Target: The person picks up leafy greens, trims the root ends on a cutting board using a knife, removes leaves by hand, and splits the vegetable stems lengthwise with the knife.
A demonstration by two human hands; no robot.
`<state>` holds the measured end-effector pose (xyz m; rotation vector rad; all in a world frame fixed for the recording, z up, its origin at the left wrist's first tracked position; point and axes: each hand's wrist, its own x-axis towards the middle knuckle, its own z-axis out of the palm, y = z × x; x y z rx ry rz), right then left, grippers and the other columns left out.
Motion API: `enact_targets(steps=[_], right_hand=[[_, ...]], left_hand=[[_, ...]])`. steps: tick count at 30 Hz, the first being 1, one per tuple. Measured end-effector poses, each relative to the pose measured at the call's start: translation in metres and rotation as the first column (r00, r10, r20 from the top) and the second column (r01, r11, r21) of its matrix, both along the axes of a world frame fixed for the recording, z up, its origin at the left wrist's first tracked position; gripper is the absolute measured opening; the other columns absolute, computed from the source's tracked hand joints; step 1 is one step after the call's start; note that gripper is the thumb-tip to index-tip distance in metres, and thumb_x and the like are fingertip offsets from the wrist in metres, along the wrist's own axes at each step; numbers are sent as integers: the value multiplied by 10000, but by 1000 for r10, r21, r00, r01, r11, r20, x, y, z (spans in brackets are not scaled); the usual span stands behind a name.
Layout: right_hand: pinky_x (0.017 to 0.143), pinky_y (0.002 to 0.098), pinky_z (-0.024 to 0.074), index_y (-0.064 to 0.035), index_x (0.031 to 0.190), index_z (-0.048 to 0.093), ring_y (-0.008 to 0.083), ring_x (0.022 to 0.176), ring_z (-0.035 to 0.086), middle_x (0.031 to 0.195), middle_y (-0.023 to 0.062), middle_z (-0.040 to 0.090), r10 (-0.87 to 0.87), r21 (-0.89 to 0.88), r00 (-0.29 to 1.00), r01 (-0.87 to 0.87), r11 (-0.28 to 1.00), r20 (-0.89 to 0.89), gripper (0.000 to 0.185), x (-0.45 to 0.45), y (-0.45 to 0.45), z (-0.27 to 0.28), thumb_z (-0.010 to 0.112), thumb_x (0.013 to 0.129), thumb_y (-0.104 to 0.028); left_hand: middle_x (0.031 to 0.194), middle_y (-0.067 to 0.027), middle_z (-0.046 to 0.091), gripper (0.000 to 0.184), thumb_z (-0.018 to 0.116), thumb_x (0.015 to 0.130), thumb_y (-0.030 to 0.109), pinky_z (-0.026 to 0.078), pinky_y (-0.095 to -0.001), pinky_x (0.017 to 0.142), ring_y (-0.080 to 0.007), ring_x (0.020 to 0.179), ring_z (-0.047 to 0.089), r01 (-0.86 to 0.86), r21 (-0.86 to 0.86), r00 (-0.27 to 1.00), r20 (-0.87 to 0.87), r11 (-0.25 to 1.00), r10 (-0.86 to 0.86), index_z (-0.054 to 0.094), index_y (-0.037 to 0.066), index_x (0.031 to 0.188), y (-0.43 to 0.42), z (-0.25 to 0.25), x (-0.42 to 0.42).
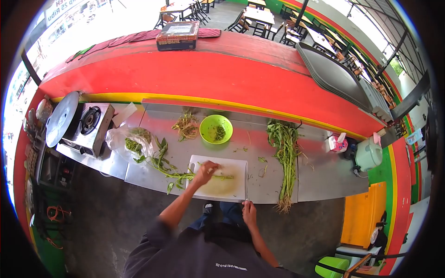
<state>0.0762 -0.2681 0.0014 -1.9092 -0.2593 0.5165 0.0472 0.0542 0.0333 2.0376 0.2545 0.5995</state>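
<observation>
A white cutting board (238, 167) lies at the front edge of the steel counter. Across it runs a bunch of leafy green stems (225, 177), its leaves trailing off to the left. My left hand (205, 173) is over the board above these stems, its fingers bent together in a pinch; whatever is between them is too small to make out. My right hand (249, 213) is closed around the handle of a knife (246, 187) at the board's right edge, the blade pointing away from me. Beyond the board stands a lime-green bowl (203, 130) with chopped greens inside.
A large bunch of rooted greens (286, 162) lies to the right. Trimmed roots (186, 125) sit left of the bowl, near a plastic bag of greens (121, 141). A gas stove (90, 127) stands far left; a tissue pack (337, 142) and a pale green appliance (369, 154) far right.
</observation>
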Motion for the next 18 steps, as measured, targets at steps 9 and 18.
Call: enact_targets(steps=[9,18], right_hand=[[478,298,407,-21,907,601,126,488,498,588,35,512,105,-41,991,-102,994,82,382,7,27,-6,460,1027,-355],[710,436,480,16,944,598,380,770,617,817,193,630,-25,-188,938,95,977,345,344,20,35,4,639,916,-324]], left_hand=[[1163,-159,639,414,679,871,94,497,-398,886,-298,1050,617,-589,-23,804,81,808,589,579,67,1272,105,14,-20],[1093,-164,636,540,741,832,286,500,-445,873,-366,1019,618,-357,354,918,-36,865,394,529,81,1284,13,-22,-23]])
